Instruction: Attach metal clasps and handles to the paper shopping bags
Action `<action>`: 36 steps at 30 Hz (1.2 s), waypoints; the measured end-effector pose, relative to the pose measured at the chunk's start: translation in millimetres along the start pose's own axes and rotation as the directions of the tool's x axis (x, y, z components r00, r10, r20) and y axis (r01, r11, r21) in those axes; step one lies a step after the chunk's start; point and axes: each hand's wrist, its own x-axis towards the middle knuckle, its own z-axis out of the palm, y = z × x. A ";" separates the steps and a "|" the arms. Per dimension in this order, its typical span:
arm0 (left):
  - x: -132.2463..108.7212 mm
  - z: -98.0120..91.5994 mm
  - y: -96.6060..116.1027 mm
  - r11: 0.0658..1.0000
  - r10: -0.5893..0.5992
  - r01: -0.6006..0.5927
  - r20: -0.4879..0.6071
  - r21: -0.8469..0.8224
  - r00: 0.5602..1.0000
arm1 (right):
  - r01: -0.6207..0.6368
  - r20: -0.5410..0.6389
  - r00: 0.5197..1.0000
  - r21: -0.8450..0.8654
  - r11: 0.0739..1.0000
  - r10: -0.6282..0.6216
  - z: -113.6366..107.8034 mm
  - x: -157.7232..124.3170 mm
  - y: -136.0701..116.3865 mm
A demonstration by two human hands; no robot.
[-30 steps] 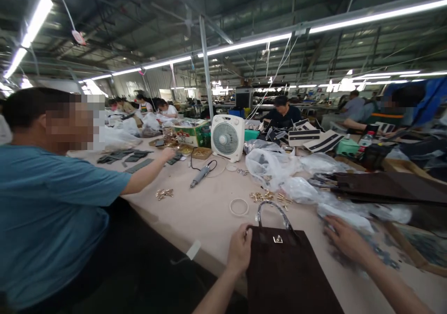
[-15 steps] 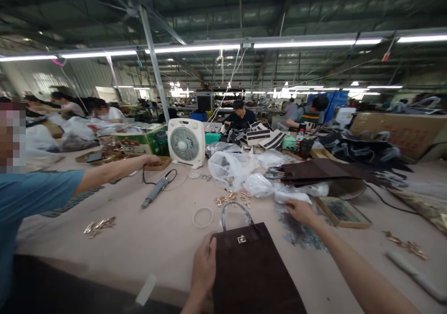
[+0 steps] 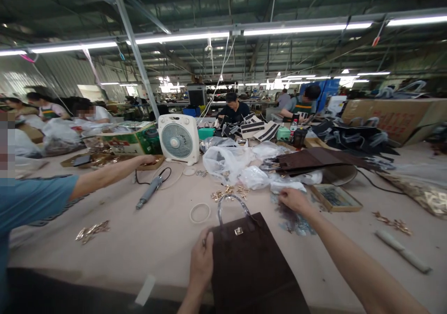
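A dark brown handbag (image 3: 256,267) lies in front of me on the table, its metal clasp (image 3: 238,231) facing up. Its arched handle (image 3: 233,196) appears wrapped in clear film. My left hand (image 3: 202,257) grips the bag's upper left edge, thumb on top. To the right of the bag, my right hand (image 3: 294,199) reaches to a loose pile of clear bluish plastic pieces (image 3: 296,224). Its fingers are bent together at the pile's far edge, and what they pinch is hidden. Beyond the handle lie small gold-coloured metal fittings (image 3: 230,192).
A white fan (image 3: 179,139), a grey power tool (image 3: 149,193) and a white ring (image 3: 200,213) stand or lie left of centre. A co-worker's arm (image 3: 108,174) reaches into a parts box. Brown bag pieces (image 3: 314,160), a small tray (image 3: 337,197) and a rolled strip (image 3: 401,251) are right.
My view has shifted slightly, so the scene sits a little higher and further left. My left hand keeps hold of the handbag; my right hand stays at the plastic pieces.
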 end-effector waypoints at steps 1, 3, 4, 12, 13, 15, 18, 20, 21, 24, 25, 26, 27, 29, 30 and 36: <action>0.5 1.0 0.0 1.000 -0.003 0.003 0.002 0.004 1.000 | -0.014 -0.002 1.000 0.009 1.000 0.014 0.4 -1.5 3.4; 0.8 2.5 0.0 1.000 -0.012 0.012 0.007 -0.001 1.000 | -0.025 0.007 1.000 0.041 0.999 0.025 2.6 -4.2 9.4; 0.7 2.9 0.0 1.000 -0.015 0.015 0.007 -0.006 1.000 | -0.027 0.013 1.000 0.060 0.998 0.027 3.8 -5.1 11.8; -4.7 -2.1 -1.2 0.992 -0.013 0.010 -0.027 -0.126 1.000 | -0.041 0.039 0.999 0.188 0.981 0.034 5.7 0.7 19.9; -5.2 -2.8 -1.3 0.989 -0.020 0.015 -0.029 -0.148 0.999 | -0.040 0.027 0.999 0.198 0.979 0.035 6.6 2.9 21.3; -6.2 -3.9 -1.2 0.982 -0.038 0.031 -0.034 -0.186 0.999 | -0.038 -0.024 0.999 0.251 0.967 0.045 8.6 6.7 25.0; -7.7 -4.6 0.8 0.980 -0.051 0.041 -0.048 -0.196 0.998 | -0.011 -0.092 0.995 0.370 0.929 0.048 8.4 8.1 29.0; -8.0 -4.3 3.1 0.985 -0.046 0.036 -0.051 -0.171 0.998 | 0.021 -0.116 0.993 0.402 0.915 0.029 3.7 4.5 27.6; -7.7 -4.0 4.1 0.988 -0.043 0.035 -0.052 -0.152 0.998 | 0.026 -0.128 0.991 0.399 0.917 0.028 0.2 1.4 25.3; -5.2 -2.1 5.0 0.994 -0.059 0.055 -0.050 -0.091 0.997 | -0.002 -0.154 0.986 0.350 0.937 0.060 -11.3 -10.0 14.0; -4.0 -1.4 4.6 0.995 -0.070 0.067 -0.050 -0.069 0.996 | -0.009 -0.151 0.987 0.312 0.950 0.059 -14.5 -13.6 9.9; -2.8 -0.8 3.9 0.996 -0.080 0.078 -0.051 -0.047 0.995 | -0.007 -0.145 0.988 0.272 0.962 0.048 -17.1 -16.7 6.2; -1.6 -0.2 3.0 0.996 -0.089 0.088 -0.050 -0.028 0.995 | 0.001 -0.136 0.990 0.233 0.973 0.031 -19.0 -19.0 3.2; 0.8 0.4 1.3 0.995 -0.104 0.105 -0.042 0.002 0.994 | 0.016 -0.108 0.994 0.175 0.984 0.003 -20.7 -21.8 0.0; 2.0 0.5 0.6 0.994 -0.112 0.112 -0.035 0.010 0.993 | 0.018 -0.092 0.996 0.162 0.987 -0.003 -20.8 -22.6 -0.3; 12.9 0.9 -4.6 0.987 -0.159 0.158 0.037 0.031 0.987 | 0.004 -0.126 0.992 0.094 0.996 0.007 -18.4 -27.2 3.5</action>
